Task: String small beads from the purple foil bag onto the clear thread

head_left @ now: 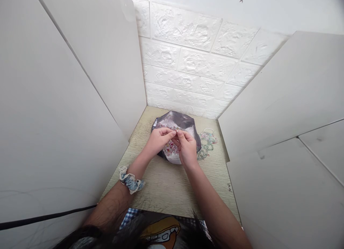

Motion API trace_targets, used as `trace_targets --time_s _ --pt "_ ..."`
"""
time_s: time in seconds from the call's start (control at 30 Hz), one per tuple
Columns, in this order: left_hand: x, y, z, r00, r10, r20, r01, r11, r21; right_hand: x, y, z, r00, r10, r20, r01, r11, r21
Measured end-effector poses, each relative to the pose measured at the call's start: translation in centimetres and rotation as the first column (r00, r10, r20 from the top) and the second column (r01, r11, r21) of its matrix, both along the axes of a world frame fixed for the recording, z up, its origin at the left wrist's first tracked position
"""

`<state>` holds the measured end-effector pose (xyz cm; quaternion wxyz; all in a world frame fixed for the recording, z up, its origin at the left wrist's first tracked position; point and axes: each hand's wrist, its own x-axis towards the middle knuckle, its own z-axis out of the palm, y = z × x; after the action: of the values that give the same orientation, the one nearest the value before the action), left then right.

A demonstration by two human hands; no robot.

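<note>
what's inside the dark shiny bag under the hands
Inside the bag, small pinkish beads lie spread on its silvery inner surface. The left hand and right hand cover part of them, so whatever is directly behind the hands cannot be seen.

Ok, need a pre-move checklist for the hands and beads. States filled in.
1. Left hand and right hand together over the crumpled dark grey, silvery-surfaced pouch: ok.
2. Item between the fingertips identified: cannot tell, too small and mostly covered.
3. Small pink and red beads on the pouch within reach: ok, directly below the hands.
4. Clear and pale-green beaded strands apart from one another: not ok, they lie bunched beside the pouch.
5. Light-blue fabric scrunchie with white trim away from the beads: ok, it sits up the left forearm.
</note>
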<state>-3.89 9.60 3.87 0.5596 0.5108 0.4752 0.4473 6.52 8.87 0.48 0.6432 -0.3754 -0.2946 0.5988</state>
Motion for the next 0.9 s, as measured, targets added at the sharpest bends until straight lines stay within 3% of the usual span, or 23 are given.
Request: trace_targets --time_s 0.67,0.9 --pt "0.04 -0.01 -0.06 1.000 0.010 0.010 -0.010 1.000 -0.003 -0.05 -0.06 0.04 0.999 -0.007 0.042 0.007 1.000 0.017" --pt "-0.20 -0.04 -0.14 0.998 -0.031 0.046 0.034 0.998 -0.061 0.13 -0.58 0.64 0.951 -0.065 0.304 0.026 0.991 0.130"
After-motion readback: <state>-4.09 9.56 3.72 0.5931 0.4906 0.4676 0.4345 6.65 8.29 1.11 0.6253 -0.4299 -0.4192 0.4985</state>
